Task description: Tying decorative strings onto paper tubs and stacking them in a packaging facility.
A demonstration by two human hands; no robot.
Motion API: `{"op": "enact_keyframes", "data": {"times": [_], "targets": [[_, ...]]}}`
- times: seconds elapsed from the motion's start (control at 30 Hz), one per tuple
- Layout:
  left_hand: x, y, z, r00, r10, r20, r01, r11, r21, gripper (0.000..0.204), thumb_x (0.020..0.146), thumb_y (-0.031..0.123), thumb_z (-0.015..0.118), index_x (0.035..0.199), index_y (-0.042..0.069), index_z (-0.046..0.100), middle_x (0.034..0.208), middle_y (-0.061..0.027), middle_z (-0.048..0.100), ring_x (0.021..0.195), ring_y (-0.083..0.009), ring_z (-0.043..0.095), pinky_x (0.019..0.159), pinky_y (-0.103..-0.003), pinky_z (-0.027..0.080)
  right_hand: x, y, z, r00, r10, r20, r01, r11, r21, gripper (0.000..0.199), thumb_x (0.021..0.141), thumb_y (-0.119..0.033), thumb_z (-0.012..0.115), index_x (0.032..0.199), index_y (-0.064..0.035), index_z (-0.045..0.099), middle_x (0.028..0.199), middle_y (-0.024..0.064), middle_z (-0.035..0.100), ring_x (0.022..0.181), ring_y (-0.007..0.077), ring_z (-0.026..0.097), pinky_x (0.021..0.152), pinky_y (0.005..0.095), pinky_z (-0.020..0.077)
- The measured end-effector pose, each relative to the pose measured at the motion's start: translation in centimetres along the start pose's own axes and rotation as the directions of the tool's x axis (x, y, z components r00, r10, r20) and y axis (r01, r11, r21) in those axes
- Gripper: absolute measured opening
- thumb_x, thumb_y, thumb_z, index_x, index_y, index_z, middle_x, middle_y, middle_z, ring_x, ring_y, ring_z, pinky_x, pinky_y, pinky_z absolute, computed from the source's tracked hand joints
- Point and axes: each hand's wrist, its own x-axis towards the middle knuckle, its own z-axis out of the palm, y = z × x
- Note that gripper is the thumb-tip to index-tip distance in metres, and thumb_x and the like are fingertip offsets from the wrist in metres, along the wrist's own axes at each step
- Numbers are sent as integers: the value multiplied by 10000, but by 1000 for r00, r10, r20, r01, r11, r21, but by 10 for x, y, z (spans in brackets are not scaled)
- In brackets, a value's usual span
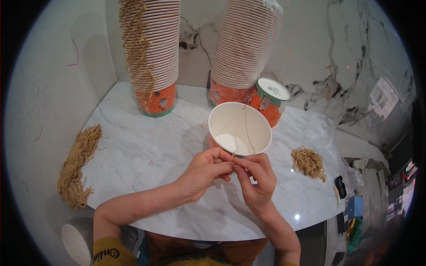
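A white-lined paper bucket [224,122] with an orange outside stands tilted toward me on the marble-patterned table. A thin tan string [247,128] runs from its far rim across the inside to the near rim. There, both hands meet close together. My left hand [203,172] is closed, thumb and forefinger pinching the string at the near rim. My right hand [256,181] is closed beside it, its fingertips pinching the string too. A small loop or knot seems to lie between the fingertips; its exact form is too small to make out.
Behind stand a tall stack of paper buckets [162,57] draped with tan strings, a plastic-wrapped stack [246,48] and a lidded bucket [275,91]. A string bundle [77,170] hangs at the left edge. At right lie a string pile [307,163] and a black object [340,187].
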Motion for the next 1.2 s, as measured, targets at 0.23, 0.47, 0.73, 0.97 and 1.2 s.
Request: {"op": "enact_keyframes", "data": {"times": [0.23,0.47,0.73,0.97,1.2], "targets": [[-1,1,0,995,93,21,-95,979,178,71,933,48,655,995,49,622,979,-28,665,925,-116,641,752,-265,531,4,-1,1,996,-25,82,24,1000,8,129,901,84,673,1007,14,650,959,101,600,731,143,593,575,257,472],[1,6,-5,1000,-18,2,18,998,56,72,928,174,669,931,125,617,915,25,627,797,-83,545,753,-258,451,0,-3,-1,994,-42,103,45,998,-33,123,878,57,686,977,2,638,956,135,627,697,250,660,578,331,531],[-2,9,-3,996,-82,26,80,995,65,166,960,232,658,826,142,619,824,45,590,739,-67,503,707,-248,394,-4,-3,2,991,-65,120,66,998,-7,131,871,60,691,980,5,642,967,136,632,695,241,663,571,329,524],[-4,7,-1,999,35,-22,-31,991,134,188,973,222,670,833,98,647,811,33,607,744,-66,525,683,-241,414,-1,-8,1,994,-29,105,22,997,67,129,880,96,673,982,30,630,967,132,613,684,201,644,581,289,519],[-2,7,-4,989,83,-121,-68,990,123,106,961,156,694,981,55,668,882,6,669,738,-68,564,670,-233,457,2,-10,2,994,-7,114,2,999,47,125,876,98,679,977,43,631,953,131,615,689,200,654,569,282,530]]}}
